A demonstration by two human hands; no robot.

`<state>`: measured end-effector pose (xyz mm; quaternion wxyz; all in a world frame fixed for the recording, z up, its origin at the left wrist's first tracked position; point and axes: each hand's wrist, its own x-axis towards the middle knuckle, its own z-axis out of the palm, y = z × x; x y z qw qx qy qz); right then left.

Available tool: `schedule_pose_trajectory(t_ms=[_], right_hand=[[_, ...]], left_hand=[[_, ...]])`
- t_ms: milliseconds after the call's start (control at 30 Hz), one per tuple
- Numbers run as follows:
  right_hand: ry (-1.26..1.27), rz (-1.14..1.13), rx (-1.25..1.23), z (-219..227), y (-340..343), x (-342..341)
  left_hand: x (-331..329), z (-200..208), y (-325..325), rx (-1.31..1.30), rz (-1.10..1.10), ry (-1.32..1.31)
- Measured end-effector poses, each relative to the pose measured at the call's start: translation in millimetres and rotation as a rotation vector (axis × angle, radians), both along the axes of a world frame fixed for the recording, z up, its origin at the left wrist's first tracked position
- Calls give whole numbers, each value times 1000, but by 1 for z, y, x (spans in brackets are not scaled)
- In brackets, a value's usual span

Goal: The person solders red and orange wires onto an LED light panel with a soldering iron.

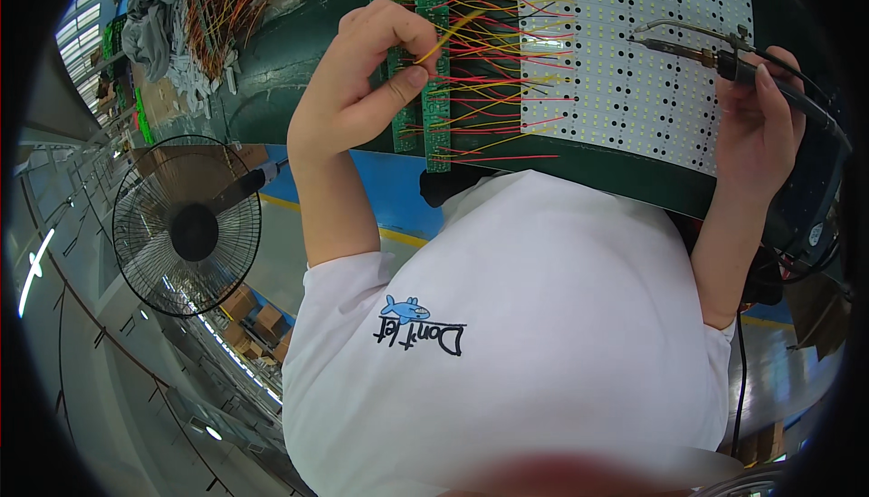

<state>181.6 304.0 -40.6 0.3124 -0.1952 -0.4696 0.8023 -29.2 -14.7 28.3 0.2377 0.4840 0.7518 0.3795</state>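
Thumb and forefinger of my left hand (pixel 358 85) are pinched on a yellow wire (pixel 455 30), above narrow green circuit boards (pixel 437 139). Rows of red and yellow wires (pixel 493 71) run from these boards rightward to a white LED panel (pixel 625 90) with small yellowish chips and black dots. My right hand (pixel 759 139) is closed round a soldering iron (pixel 733 67) with a thin curved metal tube along its top. The iron's tip points left, over the panel. Whether it touches the panel, I cannot tell.
The boards and panel lie on a dark green worktable (pixel 281 90). At its far left are a heap of wired boards (pixel 235 13) and grey cloth (pixel 152 17). A black fan (pixel 193 233) stands left of the table. A cable and dark equipment (pixel 810 221) sit at the right.
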Motion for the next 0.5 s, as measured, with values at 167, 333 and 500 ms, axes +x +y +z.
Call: schedule_pose_trajectory(t_ms=[167, 333, 500], right_hand=[[27, 11, 10, 3, -4, -2], [72, 109, -21, -5, 11, 7], [67, 100, -14, -4, 9, 6]], left_hand=[[2, 6, 6, -104, -25, 156], [12, 9, 20, -111, -101, 374], [29, 10, 29, -95, -46, 362]])
